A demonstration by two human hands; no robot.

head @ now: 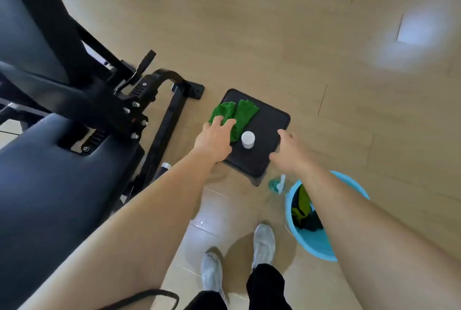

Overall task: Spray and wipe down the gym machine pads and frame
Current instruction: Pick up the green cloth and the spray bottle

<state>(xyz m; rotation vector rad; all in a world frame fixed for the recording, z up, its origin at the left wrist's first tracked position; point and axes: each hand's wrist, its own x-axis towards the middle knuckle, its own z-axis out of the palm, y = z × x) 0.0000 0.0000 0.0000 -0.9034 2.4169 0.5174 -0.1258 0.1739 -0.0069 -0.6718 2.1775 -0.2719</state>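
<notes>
A green cloth (243, 112) lies crumpled on a low black stool (269, 130) on the floor. My left hand (214, 140) rests on the cloth's near edge with fingers spread and slightly curled into it. A white-capped bottle (248, 139) stands on the stool between my hands. My right hand (289, 150) reaches over the stool's right edge, fingers loosely bent, holding nothing. The black gym machine, with its padded seat (50, 180) and frame (119, 100), stands to the left.
A light blue bucket (321, 247) holding dark and green rags stands at my right foot. A teal spray bottle (277, 183) stands on the floor between stool and bucket. The machine's base bar (172, 120) runs along the floor beside the stool.
</notes>
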